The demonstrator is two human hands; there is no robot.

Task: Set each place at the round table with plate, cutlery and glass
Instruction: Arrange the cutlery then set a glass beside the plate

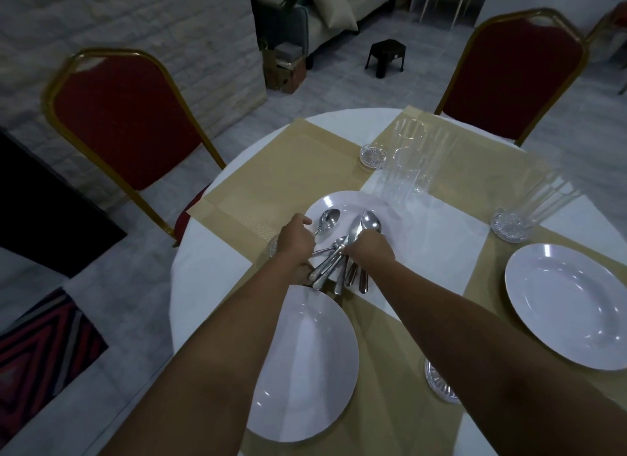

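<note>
On the round white table (210, 272) lie three white plates: one far (342, 202), one near under my left arm (312, 381), one at the right (570, 306). My left hand (296, 240) is shut on a spoon (328, 218) over the far plate. My right hand (369, 248) grips a bundle of cutlery (334, 269): spoons and a knife, handles pointing toward me. Tall clear glasses stand at the centre (405, 170) and at the right (532, 208).
Tan placemats (271, 170) cover the places. Small glass coasters sit at the far middle (372, 156) and by the near edge (439, 384). Two red chairs with gold frames stand at the far left (125, 123) and far right (515, 75). A black stool (385, 56) is on the floor beyond.
</note>
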